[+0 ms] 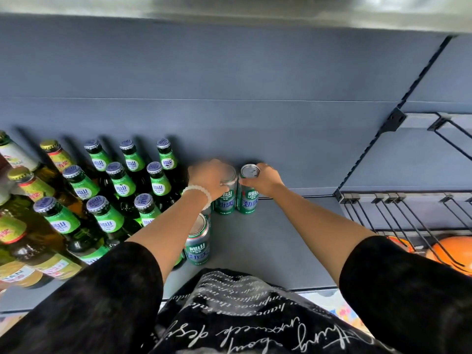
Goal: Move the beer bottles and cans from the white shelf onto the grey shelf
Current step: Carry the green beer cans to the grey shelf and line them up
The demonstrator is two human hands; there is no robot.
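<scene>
Two green beer cans stand side by side at the back of the grey shelf (275,241). My left hand (208,178) grips the left can (226,200) from above. My right hand (265,178) is wrapped around the right can (249,198) from its right side. A third green can (198,241) stands nearer the front, partly behind my left forearm. Several green beer bottles (120,185) with silver caps fill the shelf to the left of the cans. The white shelf is out of view.
Yellow-labelled bottles (30,190) crowd the far left. A black upright (398,118) bounds the shelf on the right, with wire racks (398,213) and orange balls (454,251) beyond it. The grey back panel (229,98) rises behind the cans.
</scene>
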